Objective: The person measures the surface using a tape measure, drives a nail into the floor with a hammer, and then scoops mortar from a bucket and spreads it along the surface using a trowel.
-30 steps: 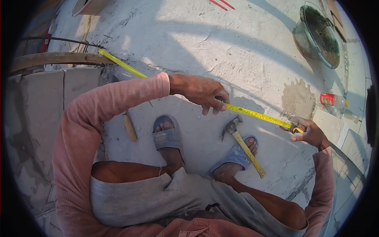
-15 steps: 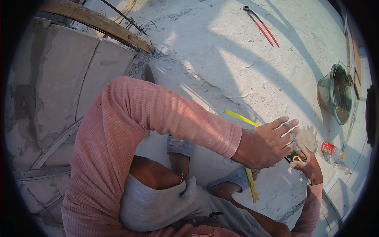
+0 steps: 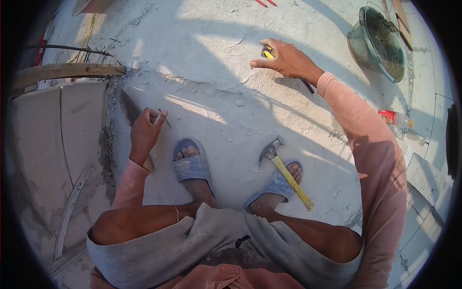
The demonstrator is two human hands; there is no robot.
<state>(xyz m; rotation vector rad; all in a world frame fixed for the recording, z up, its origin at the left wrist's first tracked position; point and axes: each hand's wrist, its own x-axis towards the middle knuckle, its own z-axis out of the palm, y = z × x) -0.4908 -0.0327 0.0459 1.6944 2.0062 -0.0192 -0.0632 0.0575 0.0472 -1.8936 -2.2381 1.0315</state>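
My right hand is wrapped round a black and yellow tape measure, raised over the dusty floor. No drawn-out blade shows. At the left, my left hand pinches a thin, dark, nail-like rod between thumb and fingers. A trowel lies just behind that hand, its blade partly covered. Between the hands and closer to me, a hammer with a yellow handle rests by my slippered right foot, its handle across the slipper.
A dirty green bucket lies tipped at the upper right, with a red-labelled plastic bottle below it. Red handles of a tool show at the top edge. Wooden strips and tile slabs line the left.
My left hand has swung from the right over to the left and now holds the thin rod. My right hand moved up and left with the tape measure; its yellow blade no longer shows.
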